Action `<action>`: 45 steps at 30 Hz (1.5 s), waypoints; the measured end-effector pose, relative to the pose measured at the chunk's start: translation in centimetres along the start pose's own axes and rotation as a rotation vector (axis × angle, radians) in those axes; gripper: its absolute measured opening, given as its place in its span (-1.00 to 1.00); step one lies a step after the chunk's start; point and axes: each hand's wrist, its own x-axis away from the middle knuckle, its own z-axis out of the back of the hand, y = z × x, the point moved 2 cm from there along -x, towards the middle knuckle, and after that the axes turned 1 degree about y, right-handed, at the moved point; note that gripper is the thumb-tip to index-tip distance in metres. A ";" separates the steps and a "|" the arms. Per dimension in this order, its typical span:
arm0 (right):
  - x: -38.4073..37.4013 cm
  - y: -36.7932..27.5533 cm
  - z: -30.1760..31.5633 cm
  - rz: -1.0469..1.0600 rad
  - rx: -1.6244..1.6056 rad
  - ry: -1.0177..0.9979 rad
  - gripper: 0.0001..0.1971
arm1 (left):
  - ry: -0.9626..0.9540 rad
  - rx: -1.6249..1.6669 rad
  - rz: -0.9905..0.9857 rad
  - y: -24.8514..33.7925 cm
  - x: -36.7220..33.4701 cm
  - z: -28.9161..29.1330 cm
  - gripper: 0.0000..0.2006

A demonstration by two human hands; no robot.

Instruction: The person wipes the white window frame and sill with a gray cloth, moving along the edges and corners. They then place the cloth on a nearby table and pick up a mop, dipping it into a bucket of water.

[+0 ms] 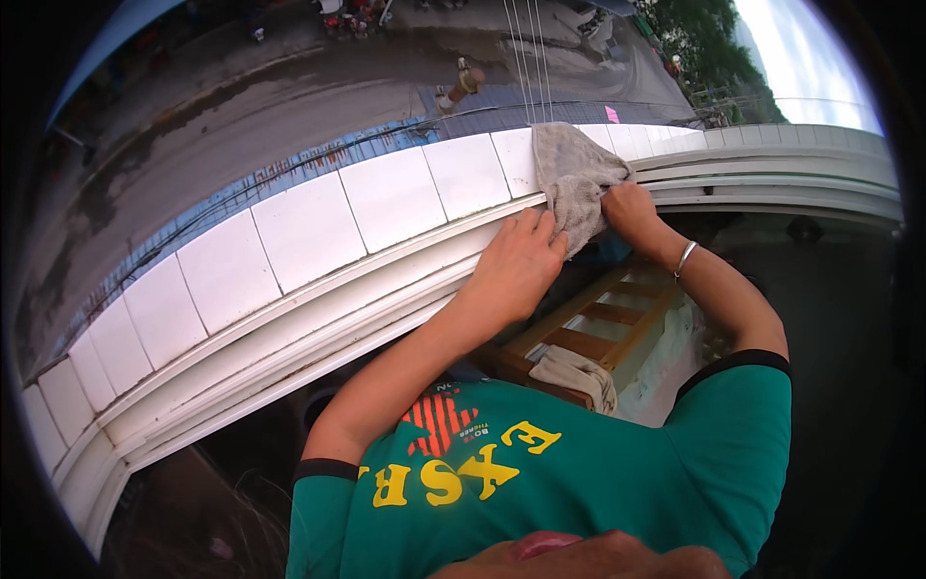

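Note:
A damp-looking grey-brown cleaning cloth (579,174) is draped across the white window frame (386,253), its upper part lying over the tiled ledge (309,232) outside. My right hand (632,214), with a silver bangle on its wrist, is closed in a fist on the cloth's right edge. On the other side, my left hand (519,259) has bent fingers against the frame's rail, with thumb and forefinger at the cloth's left edge. The bunched lower end of the cloth hangs between both hands, inside the frame. Part of the left fingertips is hidden.
Beyond the ledge the view drops to a street (270,72), a blue metal roof (289,174) and overhead wires. Inside, below my arms, stands a wooden ladder-like frame (617,314) with another light cloth (576,376) hung over it. Frame tracks continue on the right.

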 end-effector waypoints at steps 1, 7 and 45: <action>-0.4 0.2 -0.5 -0.030 0.024 -0.045 -0.87 | -0.009 -0.005 0.007 0.0 0.0 0.0 -0.49; -2.1 2.3 -0.9 -0.214 -0.117 0.035 -0.87 | -0.045 0.017 -0.002 0.0 -0.2 0.0 -0.47; -3.6 0.2 1.3 -0.141 -0.082 -0.009 -0.85 | -0.073 0.003 -0.035 -0.3 -0.9 0.3 -0.55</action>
